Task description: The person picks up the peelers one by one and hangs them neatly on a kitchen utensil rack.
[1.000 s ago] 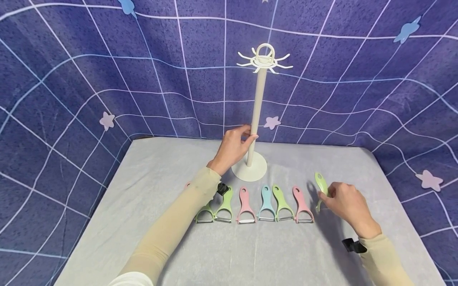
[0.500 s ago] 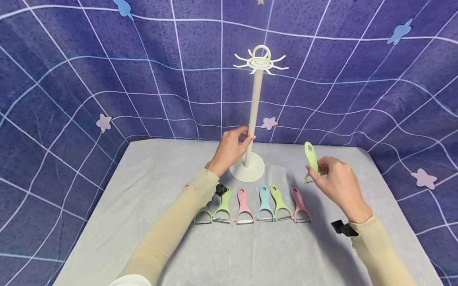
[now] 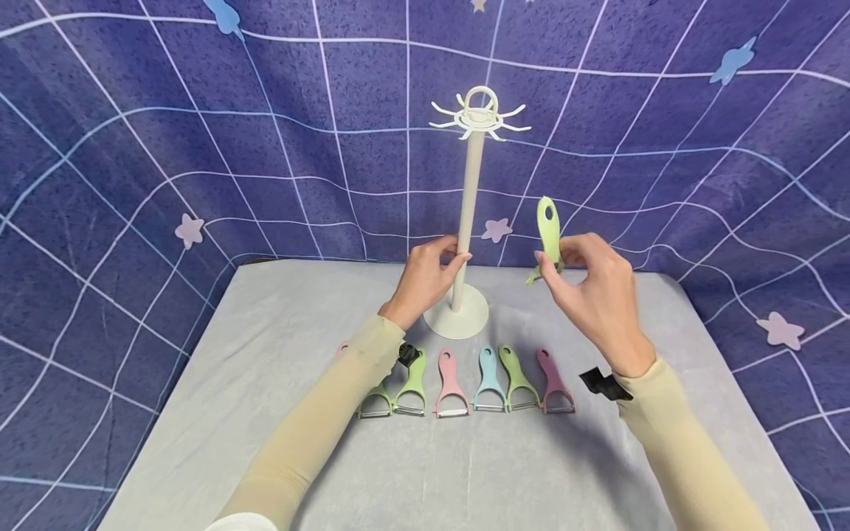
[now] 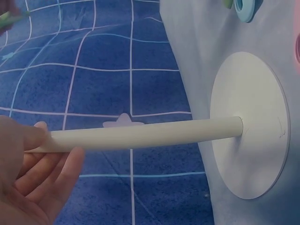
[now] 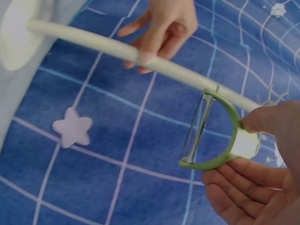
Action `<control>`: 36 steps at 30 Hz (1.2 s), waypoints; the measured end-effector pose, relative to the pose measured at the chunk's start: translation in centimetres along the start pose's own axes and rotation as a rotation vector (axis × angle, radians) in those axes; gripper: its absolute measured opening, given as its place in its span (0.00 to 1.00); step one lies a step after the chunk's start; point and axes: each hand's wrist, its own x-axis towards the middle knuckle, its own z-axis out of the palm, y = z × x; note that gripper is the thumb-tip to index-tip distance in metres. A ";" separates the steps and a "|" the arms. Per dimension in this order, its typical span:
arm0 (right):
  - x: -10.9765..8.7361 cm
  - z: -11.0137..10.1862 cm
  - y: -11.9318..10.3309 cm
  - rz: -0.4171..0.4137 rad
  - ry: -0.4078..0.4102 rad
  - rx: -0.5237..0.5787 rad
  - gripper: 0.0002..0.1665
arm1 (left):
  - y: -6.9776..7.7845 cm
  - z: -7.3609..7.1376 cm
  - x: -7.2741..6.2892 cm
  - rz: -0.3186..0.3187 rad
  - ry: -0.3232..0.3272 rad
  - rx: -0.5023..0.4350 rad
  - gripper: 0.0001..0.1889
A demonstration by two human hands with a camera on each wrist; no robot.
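A cream stand (image 3: 470,184) rises from a round base (image 3: 437,322) and carries a ring of hooks (image 3: 479,120) with a loop on top. My left hand (image 3: 426,279) holds its pole low down, thumb and fingers on either side, as the left wrist view shows too. To the right of the pole, my right hand (image 3: 595,299) pinches a green peeler (image 3: 548,230) in the air, its holed handle end upward. In the right wrist view the peeler's metal blade (image 5: 200,126) faces away from the palm. The hooks carry nothing.
Before the stand lies a row of peelers, including a blue one (image 3: 489,375), a green one (image 3: 513,365) and a pink one (image 3: 448,375). My left sleeve (image 3: 332,398) covers part of the row's left end. A purple grid-patterned cloth (image 3: 319,162) hangs behind the grey-covered table (image 3: 505,472).
My right hand has lifted the green peeler off the right side of the table, up and leftward toward the stand. The left hand stays on the pole.
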 end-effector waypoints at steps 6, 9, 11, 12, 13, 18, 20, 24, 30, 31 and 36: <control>1.8 0.9 -1.7 -0.077 0.091 0.083 0.13 | -0.1 0.1 0.0 0.009 0.015 -0.005 0.09; 2.7 1.1 -2.4 -0.116 0.115 0.117 0.15 | -0.1 0.0 0.0 0.006 0.012 -0.006 0.09; 3.2 1.3 -2.8 -0.135 0.125 0.131 0.17 | -0.1 0.0 0.1 0.004 0.009 -0.004 0.10; 3.4 1.3 -3.0 -0.144 0.131 0.137 0.17 | -0.1 -0.1 0.1 0.004 0.008 -0.002 0.10; 3.7 1.4 -3.2 -0.152 0.135 0.145 0.17 | -0.1 -0.1 0.1 0.005 0.008 -0.002 0.10; 4.8 2.0 -4.1 -0.184 0.157 0.177 0.18 | -0.2 -0.1 0.1 0.017 0.009 -0.002 0.11; 5.2 2.2 -4.4 -0.190 0.161 0.183 0.19 | -0.3 -0.1 0.1 0.021 0.010 -0.004 0.11; 6.0 2.7 -4.7 -0.198 0.165 0.192 0.18 | -0.3 -0.1 0.1 0.025 0.011 -0.004 0.11; 6.9 3.0 -4.8 -0.204 0.174 0.197 0.19 | -0.2 0.0 0.1 0.034 0.008 0.004 0.11; 7.0 3.1 -4.8 -0.203 0.174 0.200 0.19 | -0.2 0.0 0.1 0.036 0.008 0.007 0.11; 7.3 3.3 -4.8 -0.219 0.150 0.183 0.18 | -0.2 0.0 0.0 0.046 0.010 0.015 0.11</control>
